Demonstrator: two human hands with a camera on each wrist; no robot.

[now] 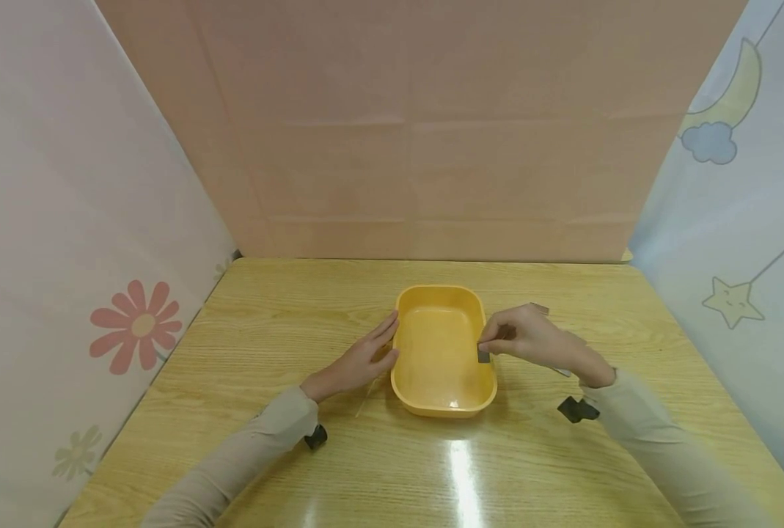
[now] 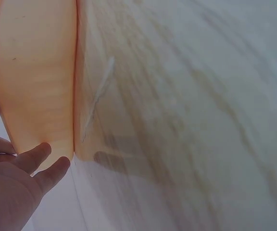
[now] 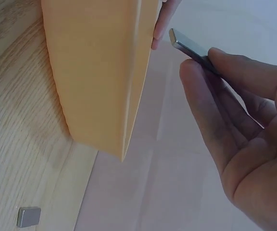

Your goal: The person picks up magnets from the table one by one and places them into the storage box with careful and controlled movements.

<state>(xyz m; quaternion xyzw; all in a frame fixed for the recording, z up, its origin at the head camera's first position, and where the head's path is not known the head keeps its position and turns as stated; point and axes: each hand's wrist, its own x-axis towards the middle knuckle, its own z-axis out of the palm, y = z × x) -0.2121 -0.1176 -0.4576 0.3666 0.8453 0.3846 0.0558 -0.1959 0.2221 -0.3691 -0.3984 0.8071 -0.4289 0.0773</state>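
A yellow plastic basin sits upright on the table. Against its left side rests my left hand, fingers extended along the wall and thumb near the rim; the left wrist view shows its fingertips on the outer wall. Over the basin's right rim, my right hand pinches a small flat rectangular metal bar between thumb and fingers. In the head view the bar looks dark and overlaps the inside of the rim; in the right wrist view it is raised above the rim.
A small silver metal block lies on the table right of the basin. More thin flat pieces lie there, partly hidden by the right hand. A thin whitish strip is on the table left of the basin. Fabric screens enclose the table.
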